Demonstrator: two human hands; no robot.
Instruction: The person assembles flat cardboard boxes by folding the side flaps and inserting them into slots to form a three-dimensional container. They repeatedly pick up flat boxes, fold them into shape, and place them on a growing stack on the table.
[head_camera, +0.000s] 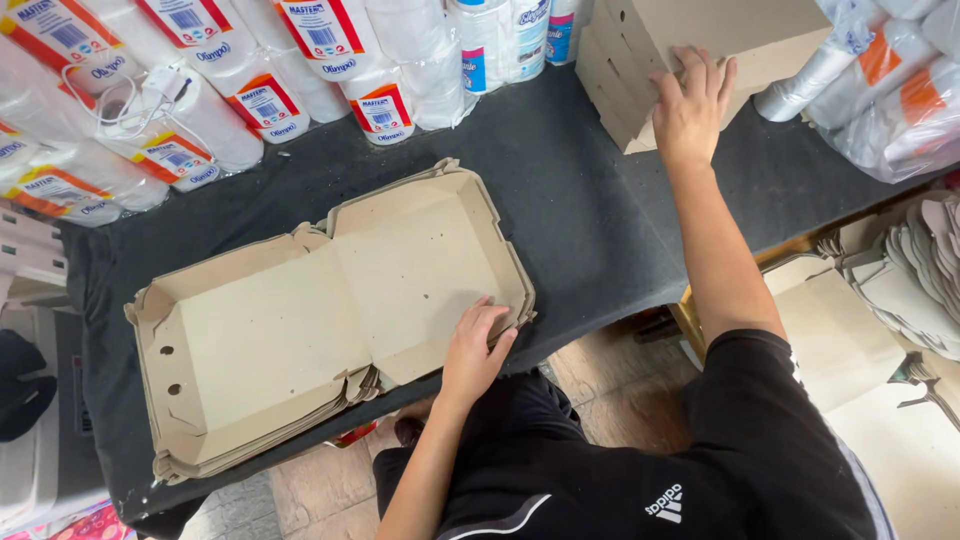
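Note:
A stack of open brown cardboard clamshell boxes (300, 310) lies on the dark cloth-covered table (560, 190). My left hand (475, 350) rests on the near right corner of the top open box, fingers spread on the cardboard. My right hand (690, 105) reaches far forward and lies flat on a stack of closed cardboard boxes (640, 60) at the table's back edge, fingers apart on the top box.
Wrapped rolls of white disposable cups with red labels (200, 90) line the back left. More plastic-wrapped packs (890, 90) sit at the right. Flat cardboard blanks (910, 290) are piled low on the right. Tiled floor (610, 380) shows below the table edge.

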